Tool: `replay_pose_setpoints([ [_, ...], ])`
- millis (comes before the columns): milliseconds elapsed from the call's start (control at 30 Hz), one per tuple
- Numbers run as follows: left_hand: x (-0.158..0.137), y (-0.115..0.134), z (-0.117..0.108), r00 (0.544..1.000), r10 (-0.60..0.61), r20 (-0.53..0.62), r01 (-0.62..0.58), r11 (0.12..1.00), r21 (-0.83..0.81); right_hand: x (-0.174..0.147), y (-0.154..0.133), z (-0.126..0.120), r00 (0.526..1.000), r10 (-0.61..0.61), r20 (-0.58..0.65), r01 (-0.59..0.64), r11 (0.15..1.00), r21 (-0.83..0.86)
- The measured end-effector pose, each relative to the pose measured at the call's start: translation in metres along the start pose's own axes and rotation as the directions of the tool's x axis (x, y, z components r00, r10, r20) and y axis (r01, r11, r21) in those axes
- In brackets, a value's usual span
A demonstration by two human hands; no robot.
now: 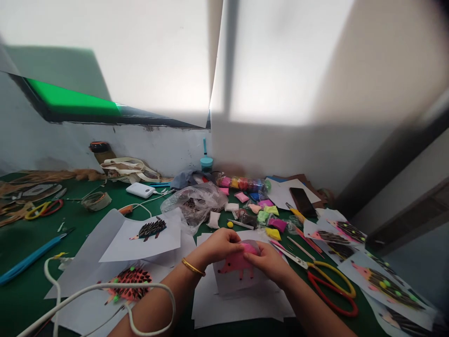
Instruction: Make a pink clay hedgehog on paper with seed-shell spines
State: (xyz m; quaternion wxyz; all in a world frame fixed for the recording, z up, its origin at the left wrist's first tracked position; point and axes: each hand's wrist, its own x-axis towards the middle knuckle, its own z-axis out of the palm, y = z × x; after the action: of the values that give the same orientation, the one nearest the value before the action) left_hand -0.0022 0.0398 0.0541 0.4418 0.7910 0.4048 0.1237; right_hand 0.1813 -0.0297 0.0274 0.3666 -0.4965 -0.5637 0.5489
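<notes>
A small sheet of white paper point(228, 283) bears a pink clay animal point(234, 266) with a dark eye, dark nose and short legs. At its upper edge my left hand point(224, 244) is closed, thumb and fingertips pinched by the animal's back. My right hand point(264, 262) grips the same paper from the right, its thumb on the pink body. The fingers behind the paper are hidden. Under both hands lies a stack of white sheets point(245, 309). Scissors with red and yellow handles point(329, 285) rest beside my right forearm.
Packets of coloured clay point(271, 220) and a plastic bag of dark bits point(196, 201) lie beyond the hands. Finished hedgehog sheets lie left point(115, 252) and right point(393, 281). A white cable point(105, 286) crosses before my left forearm. A phone point(302, 202) lies back right.
</notes>
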Motion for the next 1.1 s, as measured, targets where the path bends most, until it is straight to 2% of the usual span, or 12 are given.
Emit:
replay_pose_setpoints([
  [200,-0.001,-0.001,0.002,1.0,0.018,0.012,-0.018,0.998,-0.056,-0.002,0.006,-0.004,0.998,0.03,-0.047,-0.032,0.999,-0.024],
  [467,0.001,0.003,0.006,0.998,-0.007,-0.066,0.003,0.998,-0.06,-0.003,0.01,-0.001,0.999,0.035,-0.023,-0.035,0.999,0.016],
  [633,0.002,0.004,0.006,0.998,0.001,-0.069,-0.006,0.998,-0.068,-0.002,0.011,-0.002,0.999,0.045,-0.019,-0.045,0.999,-0.011],
  [833,0.005,0.004,0.008,0.991,-0.043,-0.13,0.025,0.99,-0.136,-0.005,0.004,-0.001,0.999,0.035,-0.004,-0.035,0.999,-0.003],
  [1100,0.004,0.005,0.008,0.993,-0.044,-0.114,0.017,0.973,-0.231,-0.001,0.006,-0.002,0.997,-0.022,-0.076,0.02,1.0,-0.021],
])
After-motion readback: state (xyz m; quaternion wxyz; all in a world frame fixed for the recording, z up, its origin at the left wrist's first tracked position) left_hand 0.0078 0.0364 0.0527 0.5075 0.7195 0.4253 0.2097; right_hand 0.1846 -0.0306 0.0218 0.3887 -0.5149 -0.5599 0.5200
